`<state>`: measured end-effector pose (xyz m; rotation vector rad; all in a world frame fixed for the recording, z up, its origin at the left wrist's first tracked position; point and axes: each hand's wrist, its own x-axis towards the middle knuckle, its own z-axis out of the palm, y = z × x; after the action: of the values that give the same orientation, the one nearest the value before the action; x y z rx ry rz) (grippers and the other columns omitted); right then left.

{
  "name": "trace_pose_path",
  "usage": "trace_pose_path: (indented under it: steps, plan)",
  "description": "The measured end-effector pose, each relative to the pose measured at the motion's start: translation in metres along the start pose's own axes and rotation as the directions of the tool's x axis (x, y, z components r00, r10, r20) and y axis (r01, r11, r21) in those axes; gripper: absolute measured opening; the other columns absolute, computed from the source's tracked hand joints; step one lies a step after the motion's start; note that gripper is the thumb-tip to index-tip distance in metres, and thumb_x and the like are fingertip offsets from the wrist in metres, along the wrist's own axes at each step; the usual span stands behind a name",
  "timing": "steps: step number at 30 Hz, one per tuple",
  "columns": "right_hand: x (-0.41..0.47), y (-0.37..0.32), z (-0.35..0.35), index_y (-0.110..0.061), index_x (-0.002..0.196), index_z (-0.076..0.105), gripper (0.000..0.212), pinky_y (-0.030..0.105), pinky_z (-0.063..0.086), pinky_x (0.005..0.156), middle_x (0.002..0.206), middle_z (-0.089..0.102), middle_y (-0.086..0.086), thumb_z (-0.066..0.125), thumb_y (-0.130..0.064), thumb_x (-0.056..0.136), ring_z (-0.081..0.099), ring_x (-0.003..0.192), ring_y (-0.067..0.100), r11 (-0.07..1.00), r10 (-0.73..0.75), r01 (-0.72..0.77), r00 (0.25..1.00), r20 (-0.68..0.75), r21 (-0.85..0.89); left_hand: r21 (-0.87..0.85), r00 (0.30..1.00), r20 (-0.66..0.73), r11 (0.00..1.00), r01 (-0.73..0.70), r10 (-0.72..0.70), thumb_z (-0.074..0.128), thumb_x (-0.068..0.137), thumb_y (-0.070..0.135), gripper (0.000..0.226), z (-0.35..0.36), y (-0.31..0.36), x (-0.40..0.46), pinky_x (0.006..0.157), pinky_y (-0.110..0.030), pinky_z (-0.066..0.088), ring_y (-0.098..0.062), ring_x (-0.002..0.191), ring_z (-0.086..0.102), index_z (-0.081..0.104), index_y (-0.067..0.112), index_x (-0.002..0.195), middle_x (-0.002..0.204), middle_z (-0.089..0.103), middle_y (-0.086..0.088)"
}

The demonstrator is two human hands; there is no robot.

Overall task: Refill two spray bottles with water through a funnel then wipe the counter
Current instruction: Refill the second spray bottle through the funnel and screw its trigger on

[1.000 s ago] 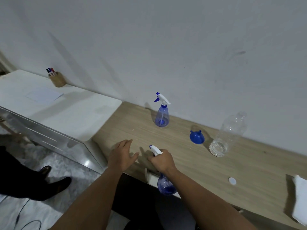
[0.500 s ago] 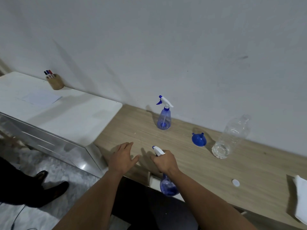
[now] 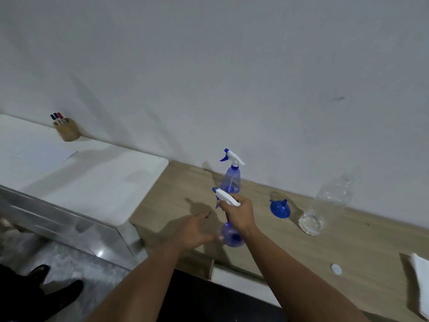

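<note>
1. Blue plastic, see-through, makes up the near sprayer (image 3: 229, 235), and the right hand (image 3: 239, 214) is clamped round its neck just under the white trigger head (image 3: 225, 197), so the body hangs below the grip, off the bench (image 3: 348, 247).
2. Held by the neck, the body is free for the other hand. The left hand (image 3: 195, 231), fingers loosely spread and holding nothing, sits just left of the grip with its fingertips at the blue body; whether they touch is too blurred to tell. It looks placed to steady the body while the head is twisted off.
3. Beyond the grip, by the wall, the second sprayer (image 3: 231, 177) stands upright with its head on.
4. Right of the grip the funnel (image 3: 279, 208) rests mouth down, spout up, within easy reach.
5. Further right stands the clear bottle (image 3: 325, 205), uncapped, with a little water at the bottom; its white cap (image 3: 336, 269) lies apart, nearer the bench edge.
6. Far right, a white cloth (image 3: 421, 282) waits for the wipe.
7. No refill looks begun yet.
</note>
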<state>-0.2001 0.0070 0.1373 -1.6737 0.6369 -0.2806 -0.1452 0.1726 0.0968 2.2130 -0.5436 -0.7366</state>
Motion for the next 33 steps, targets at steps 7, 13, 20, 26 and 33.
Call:
trace_pose_path:
  steps: [7, 13, 20, 26, 33]
  plan:
    - [0.033, -0.047, 0.020, -0.014, 0.083, 0.078, 0.008, 0.027, 0.053, 0.067, 0.074, 0.071, 0.003, 0.082, -0.009, 0.088, 0.063, 0.068, 0.014, 0.973, -0.152, 0.148, 0.988, 0.010, 0.175, -0.130, 0.995, 0.000, 0.986, -0.101, 0.102, 0.093, 0.054, 0.051, 0.091, -0.015, 0.026, 0.051, 0.098, -0.035, 0.056, -0.002, 0.105, 0.067, 0.055, 0.031, 0.134, 0.118, 0.070, 0.016]
    - [0.073, -0.057, 0.043, -0.019, 0.105, 0.073, 0.032, 0.020, 0.057, 0.076, 0.093, 0.077, -0.005, 0.090, -0.026, 0.079, 0.072, 0.084, 0.006, 0.979, -0.201, 0.202, 0.972, -0.120, -0.001, -0.071, 0.972, -0.178, 0.984, -0.166, 0.152, 0.089, 0.054, 0.053, 0.072, -0.051, 0.026, 0.099, 0.086, -0.036, 0.060, -0.002, 0.095, 0.070, 0.059, 0.039, 0.118, 0.105, 0.072, 0.019]
    - [0.137, -0.037, 0.077, -0.015, 0.095, 0.074, 0.023, 0.033, 0.059, 0.077, 0.084, 0.075, -0.004, 0.080, -0.037, 0.088, 0.071, 0.081, 0.015, 0.973, -0.131, 0.094, 0.977, -0.168, -0.209, 0.071, 0.962, -0.210, 0.984, -0.164, 0.176, 0.073, 0.069, 0.051, 0.054, -0.077, 0.019, 0.165, 0.089, -0.038, 0.057, -0.015, 0.099, 0.068, 0.059, 0.030, 0.117, 0.109, 0.069, 0.008]
    - [0.196, 0.010, 0.101, -0.015, 0.099, 0.073, 0.018, 0.038, 0.058, 0.085, 0.091, 0.076, 0.000, 0.077, -0.030, 0.091, 0.071, 0.088, 0.021, 0.961, -0.057, 0.013, 0.987, -0.151, -0.278, 0.349, 0.964, -0.221, 0.935, -0.061, 0.146, 0.068, 0.087, 0.036, 0.025, -0.070, -0.005, 0.219, 0.085, -0.034, 0.049, -0.018, 0.095, 0.065, 0.059, 0.028, 0.109, 0.100, 0.067, 0.007]
    - [0.214, 0.051, 0.115, -0.016, 0.126, 0.067, 0.029, 0.038, 0.056, 0.096, 0.115, 0.074, 0.003, 0.069, -0.019, 0.097, 0.069, 0.106, 0.022, 0.930, -0.050, -0.007, 0.988, -0.145, -0.367, 0.284, 0.915, -0.338, 0.951, -0.125, 0.222, 0.059, 0.095, 0.023, 0.024, -0.042, -0.046, 0.253, 0.096, -0.045, 0.052, -0.024, 0.106, 0.065, 0.060, 0.026, 0.118, 0.114, 0.069, 0.000]
